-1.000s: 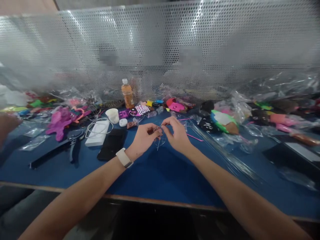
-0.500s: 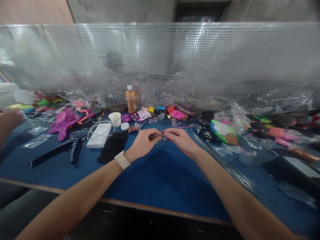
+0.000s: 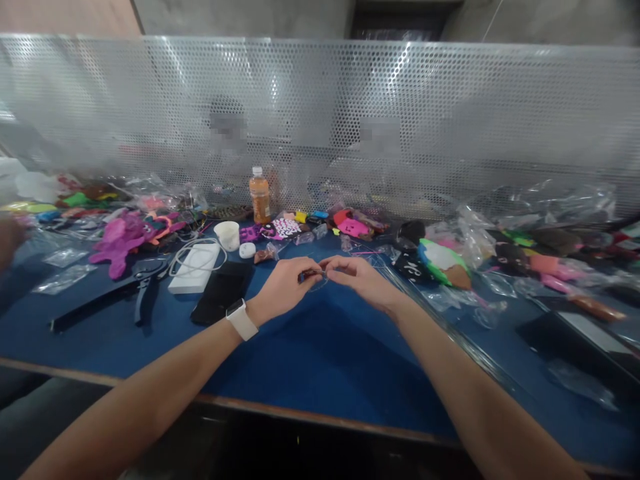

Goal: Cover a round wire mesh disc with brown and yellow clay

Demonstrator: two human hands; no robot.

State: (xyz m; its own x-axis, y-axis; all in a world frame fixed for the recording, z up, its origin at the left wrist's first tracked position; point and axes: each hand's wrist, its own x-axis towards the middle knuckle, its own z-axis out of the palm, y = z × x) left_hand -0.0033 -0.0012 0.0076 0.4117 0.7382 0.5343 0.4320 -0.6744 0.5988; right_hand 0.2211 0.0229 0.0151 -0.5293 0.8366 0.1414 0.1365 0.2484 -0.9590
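My left hand (image 3: 284,288), with a pale-banded watch (image 3: 243,320) on the wrist, is closed in a pinch on a thin wire loop (image 3: 318,285) above the table. The loop hangs just below the fingertips. My right hand (image 3: 364,285) meets the left one at the fingertips, its thumb and forefinger pinched on the same wire. The exact grip is partly hidden by the fingers. A bundle of long, straight wires (image 3: 467,347) lies beside my right forearm.
On the blue table (image 3: 320,373) lie pliers (image 3: 143,287), a black phone (image 3: 223,293), a white box with a cable (image 3: 194,270), a white cup (image 3: 227,235) and a drink bottle (image 3: 260,199). Colourful clay pieces (image 3: 123,240) line the perforated metal screen (image 3: 320,120). Another person's hand (image 3: 9,240) is far left.
My hands stay together, with small finger movements at the wire. The view has shifted slightly, and the other person's hand has moved further out at the left edge.
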